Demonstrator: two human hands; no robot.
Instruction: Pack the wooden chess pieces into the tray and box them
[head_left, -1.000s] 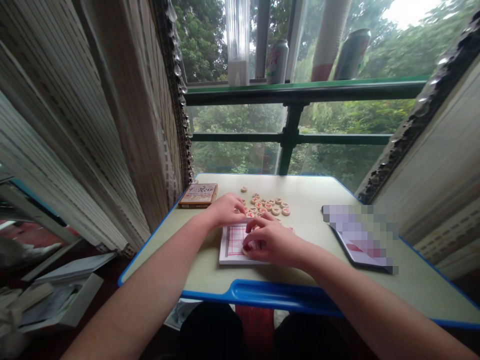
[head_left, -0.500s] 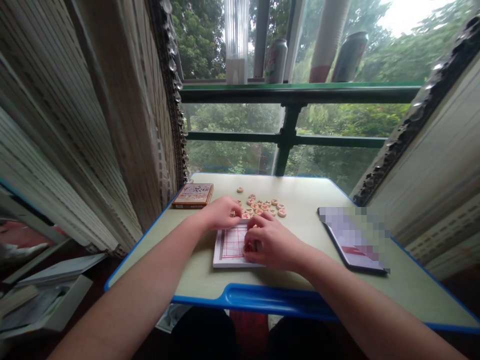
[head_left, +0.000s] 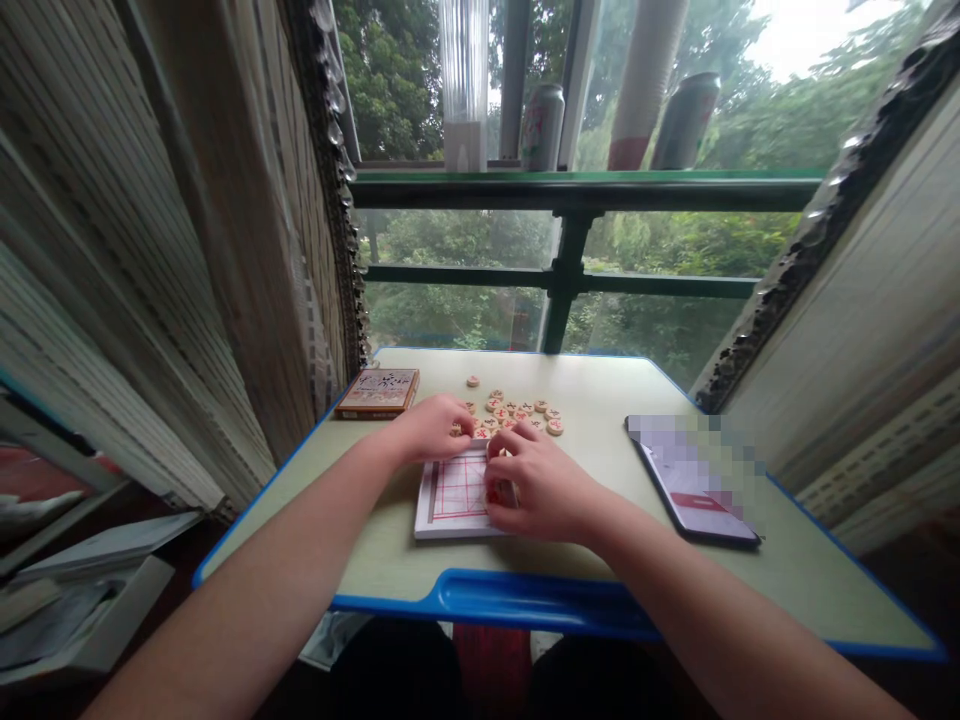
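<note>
Round wooden xiangqi pieces [head_left: 519, 415] with red and black characters lie in a loose cluster beyond a shallow white box [head_left: 459, 490] with a red grid on its inner face. My left hand [head_left: 431, 428] is at the box's far left corner, its fingers curled down on a piece at the cluster's near edge. Over the right part of the box, my right hand [head_left: 544, 480] is bent around several pieces, gripping them between thumb and fingers. The hand covers that side of the box, so how many pieces it holds cannot be seen.
A flat brown box [head_left: 377, 393] with dark lettering lies at the table's back left. To the right is a tablet [head_left: 690, 485] with a blurred screen. A blue pencil groove [head_left: 547, 600] runs along the front edge. Cans [head_left: 542, 128] and cups stand on the window ledge.
The whole view has shifted slightly, moving the scene a little left in the picture. Both hands keep nearly the same places at the box and pieces.
</note>
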